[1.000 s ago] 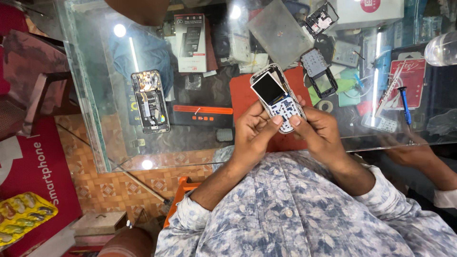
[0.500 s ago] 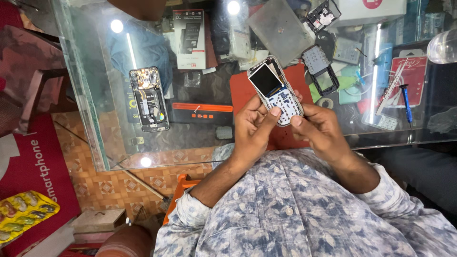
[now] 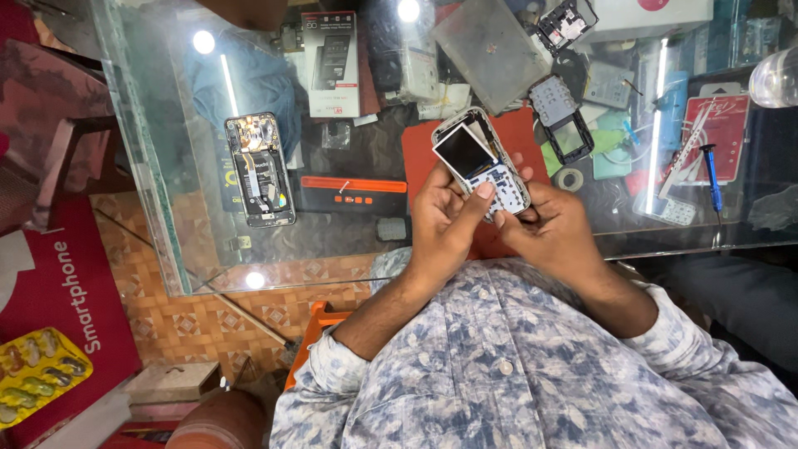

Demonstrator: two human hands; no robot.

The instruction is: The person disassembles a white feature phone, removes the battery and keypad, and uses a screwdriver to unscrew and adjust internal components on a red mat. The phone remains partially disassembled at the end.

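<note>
Keypad phone (image 3: 482,162), its silver frame opened and the dark screen panel lifted askew, is held above the red mat (image 3: 424,150) on the glass table (image 3: 166,216). It is gripped from both sides: fingers of the left hand (image 3: 445,229) and right hand (image 3: 553,229) are closed on its lower end. An opened smartphone (image 3: 259,170) lies well apart to one side, a blue screwdriver (image 3: 711,175) to the other.

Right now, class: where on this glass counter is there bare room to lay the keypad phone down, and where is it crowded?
Freest: the glass counter between the opened smartphone and the red mat, though items show beneath it. Both hands, left hand and right hand, hold the keypad phone. Crowded: beyond the mat, phone frames, and the blue screwdriver to the right.
</note>
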